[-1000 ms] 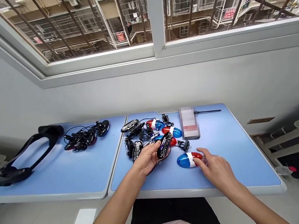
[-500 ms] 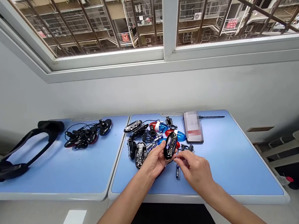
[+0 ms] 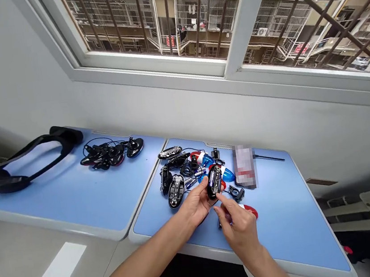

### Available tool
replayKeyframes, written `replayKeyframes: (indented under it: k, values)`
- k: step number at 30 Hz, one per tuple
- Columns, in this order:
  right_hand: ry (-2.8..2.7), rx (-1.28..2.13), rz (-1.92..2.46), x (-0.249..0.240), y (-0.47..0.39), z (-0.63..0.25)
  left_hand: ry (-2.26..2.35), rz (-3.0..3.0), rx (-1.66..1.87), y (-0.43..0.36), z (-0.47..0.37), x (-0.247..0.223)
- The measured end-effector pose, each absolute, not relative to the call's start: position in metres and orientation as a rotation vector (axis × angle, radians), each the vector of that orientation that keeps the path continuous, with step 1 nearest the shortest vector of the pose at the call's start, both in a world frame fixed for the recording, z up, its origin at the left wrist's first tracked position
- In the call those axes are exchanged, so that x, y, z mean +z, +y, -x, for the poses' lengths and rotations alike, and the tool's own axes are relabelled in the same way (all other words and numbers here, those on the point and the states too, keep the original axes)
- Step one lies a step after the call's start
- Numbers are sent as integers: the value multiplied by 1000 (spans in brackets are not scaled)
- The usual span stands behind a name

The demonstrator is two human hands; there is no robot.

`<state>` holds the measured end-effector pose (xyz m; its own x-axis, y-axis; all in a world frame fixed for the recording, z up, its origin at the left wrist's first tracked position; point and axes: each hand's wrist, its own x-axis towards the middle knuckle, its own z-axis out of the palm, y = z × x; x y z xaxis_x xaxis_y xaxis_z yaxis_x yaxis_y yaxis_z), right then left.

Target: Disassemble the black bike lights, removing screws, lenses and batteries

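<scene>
My left hand (image 3: 198, 202) holds up a black oval light housing (image 3: 214, 182), its open side facing me with battery slots and metal contacts showing. At least one battery seems to sit inside. The index fingertip of my right hand (image 3: 238, 219) touches the housing's lower end, with the thumb apart from it. Partly hidden behind that hand is a red and white lens cover (image 3: 250, 211); whether the hand touches it I cannot tell. Another open housing (image 3: 176, 191) lies left of my left hand, near loose batteries (image 3: 190, 182). A black clamp bracket (image 3: 236, 193) lies just beyond my right hand.
Red, white and blue lens covers (image 3: 202, 158) and more black housings lie behind my hands. A phone (image 3: 245, 167) with a black cable (image 3: 270, 158) is at the right. On the left table (image 3: 111, 197) are assembled lights (image 3: 134, 146) and a black headband device (image 3: 45, 171).
My view has tilted and shifted. The right index finger has moved onto the housing's lower end, out of its earlier pinch below it. The red and white cover now shows beside the right hand.
</scene>
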<state>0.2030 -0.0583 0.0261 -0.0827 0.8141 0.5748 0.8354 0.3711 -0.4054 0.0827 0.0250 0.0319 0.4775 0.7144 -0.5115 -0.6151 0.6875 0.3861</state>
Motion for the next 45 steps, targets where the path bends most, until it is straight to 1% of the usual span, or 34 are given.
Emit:
replayKeyframes:
  k: [9,14,17,20,25,28,30,34,38,40,45]
  values:
    - [-1963,-70,1425,24,-54,-198,734,-53,854,25,-87,38]
    - [-1941,25,1392,29,-54,-200,722,-57,844,25,-85,37]
    - [-1839,54,1401,34,-54,-206,702,-47,859,26,-83,38]
    - [-1811,-41,1473,39,-51,-209,678,-37,874,26,-83,41]
    - [-1930,-288,1616,42,-41,-204,653,-49,846,24,-87,44]
    - [-1936,-333,1598,43,-37,-207,643,-45,894,25,-84,41]
    - [-1960,-289,1565,43,-36,-214,644,-57,900,27,-80,37]
    - [-1983,-66,1520,41,-32,-227,652,-128,895,33,-72,30]
    - [-1893,161,1605,44,-29,-232,616,-263,878,36,-66,26]
    - [-1874,193,1645,46,-30,-232,599,-415,859,37,-62,25]
    - [-1937,148,1611,46,-40,-237,628,-750,770,39,-50,25]
